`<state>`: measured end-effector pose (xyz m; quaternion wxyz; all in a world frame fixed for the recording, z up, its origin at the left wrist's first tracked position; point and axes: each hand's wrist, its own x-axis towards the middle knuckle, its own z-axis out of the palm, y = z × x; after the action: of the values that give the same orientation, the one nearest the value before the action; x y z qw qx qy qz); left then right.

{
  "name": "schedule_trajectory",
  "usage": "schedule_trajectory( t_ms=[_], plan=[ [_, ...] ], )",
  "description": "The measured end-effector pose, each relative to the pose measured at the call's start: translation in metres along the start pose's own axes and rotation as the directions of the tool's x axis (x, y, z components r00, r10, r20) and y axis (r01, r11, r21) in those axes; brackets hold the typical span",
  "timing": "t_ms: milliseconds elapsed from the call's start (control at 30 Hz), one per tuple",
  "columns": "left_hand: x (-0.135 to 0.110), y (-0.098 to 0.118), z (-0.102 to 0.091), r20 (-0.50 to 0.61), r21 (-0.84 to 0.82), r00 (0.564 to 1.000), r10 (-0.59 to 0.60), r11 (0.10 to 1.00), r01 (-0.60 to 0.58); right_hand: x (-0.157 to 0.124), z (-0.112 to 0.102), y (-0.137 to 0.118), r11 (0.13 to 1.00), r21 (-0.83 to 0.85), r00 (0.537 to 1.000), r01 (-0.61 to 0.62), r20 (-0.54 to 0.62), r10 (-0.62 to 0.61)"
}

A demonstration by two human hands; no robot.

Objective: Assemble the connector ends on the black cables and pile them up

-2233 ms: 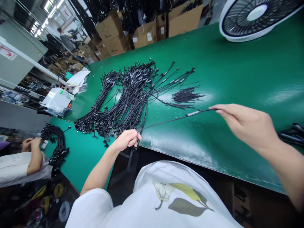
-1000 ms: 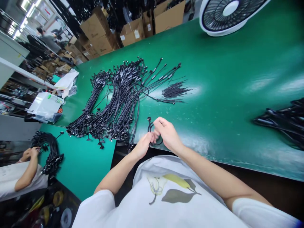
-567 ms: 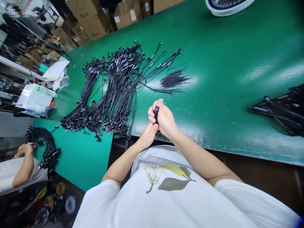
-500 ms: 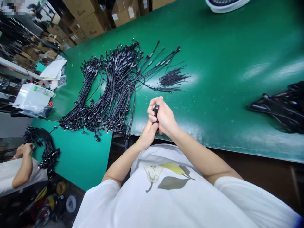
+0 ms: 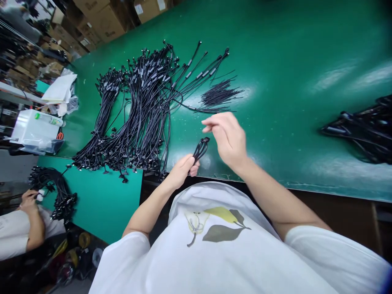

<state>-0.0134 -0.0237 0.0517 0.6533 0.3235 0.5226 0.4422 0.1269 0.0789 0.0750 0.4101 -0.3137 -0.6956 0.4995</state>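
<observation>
My right hand (image 5: 228, 136) has let go since 0.5 s ago, fingers loosely spread above the folded cable (image 5: 200, 149); left hand (image 5: 182, 169) pinches its lower end.

Bright, even overhead light. Pale glare patches on the glossy green worktop (image 5: 306, 45), strongest toward the right. Shadows soft and faint. Right hand (image 5: 228, 136) slightly motion-blurred at the fingers; folded cable (image 5: 200, 149) in the left hand (image 5: 180, 171) sharp. Wide-angle bending at the edges; dark bundle (image 5: 361, 128) at far right smeared.
</observation>
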Motion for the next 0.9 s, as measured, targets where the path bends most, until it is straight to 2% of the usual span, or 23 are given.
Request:
schedule_trajectory(
  t_ms=[33,67,100,167,233,300,367,467,567,633,667,700,733,767,800,833,867,900],
  plan=[
    [0.001,-0.002,-0.004,-0.025,0.039,1.0,0.004,0.999,-0.003,-0.006,-0.008,0.004,0.979,-0.162,0.989,0.12,0.108,-0.104],
    [0.002,-0.003,-0.007,-0.047,0.106,0.999,0.021,0.994,-0.016,-0.011,-0.014,0.008,0.924,-0.289,0.951,0.25,0.254,-0.178],
    [0.003,-0.003,-0.009,-0.056,0.2,0.997,0.047,0.979,-0.035,-0.017,-0.018,0.012,0.848,-0.375,0.89,0.374,0.403,-0.214],
    [0.004,-0.004,-0.01,-0.017,0.433,0.995,0.094,0.898,-0.077,-0.028,-0.021,0.02,0.691,-0.474,0.766,0.545,0.616,-0.183],
    [0.004,-0.004,-0.009,0.068,0.635,0.99,0.124,0.76,-0.139,-0.033,-0.022,0.028,0.604,-0.529,0.7,0.596,0.711,-0.068],
    [0.005,-0.005,-0.008,0.157,0.747,0.977,0.144,0.63,-0.213,-0.033,-0.023,0.034,0.628,-0.529,0.652,0.571,0.757,0.046],
    [0.006,-0.006,-0.008,0.211,0.795,0.967,0.145,0.551,-0.256,-0.03,-0.024,0.037,0.682,-0.504,0.611,0.53,0.785,0.104],
    [0.01,-0.006,-0.009,0.231,0.861,0.972,0.035,0.457,-0.221,-0.026,-0.022,0.041,0.667,-0.505,0.585,0.549,0.801,0.126],
    [0.016,-0.01,-0.01,0.211,0.934,0.976,-0.051,0.304,-0.186,-0.02,-0.019,0.047,0.656,-0.501,0.554,0.564,0.819,0.15],
    [0.02,-0.015,-0.012,0.197,0.949,0.979,-0.06,0.26,-0.175,-0.007,-0.025,0.056,0.75,-0.418,0.477,0.512,0.865,0.157],
    [0.022,-0.019,-0.014,0.181,0.945,0.982,-0.059,0.288,-0.157,0.003,-0.031,0.063,0.811,-0.362,0.446,0.459,0.884,0.142],
    [0.023,-0.023,-0.017,0.153,0.927,0.987,-0.056,0.353,-0.124,0.015,-0.04,0.071,0.857,-0.333,0.465,0.394,0.876,0.127],
    [0.025,-0.026,-0.021,0.106,0.889,0.993,-0.05,0.452,-0.073,0.028,-0.049,0.08,0.876,-0.357,0.549,0.325,0.825,0.132],
    [0.026,-0.028,-0.025,0.043,0.82,0.998,-0.041,0.572,-0.012,0.041,-0.06,0.09,0.863,-0.44,0.684,0.249,0.71,0.165],
    [0.028,-0.03,-0.028,-0.029,0.717,0.999,-0.032,0.696,0.043,0.054,-0.07,0.101,0.815,-0.56,0.819,0.15,0.532,0.215],
    [0.029,-0.03,-0.031,-0.096,0.586,0.995,-0.025,0.807,0.077,0.065,-0.08,0.112,0.738,-0.674,0.909,0.035,0.328,0.256],
    [0.03,-0.029,-0.033,-0.144,0.445,0.989,-0.022,0.891,0.084,0.074,-0.087,0.122,0.654,-0.753,0.946,-0.064,0.163,0.281],
    [0.031,-0.027,-0.033,-0.168,0.313,0.986,-0.019,0.947,0.071,0.08,-0.093,0.131,0.583,-0.803,0.951,-0.122,0.073,0.3]
  ],
)
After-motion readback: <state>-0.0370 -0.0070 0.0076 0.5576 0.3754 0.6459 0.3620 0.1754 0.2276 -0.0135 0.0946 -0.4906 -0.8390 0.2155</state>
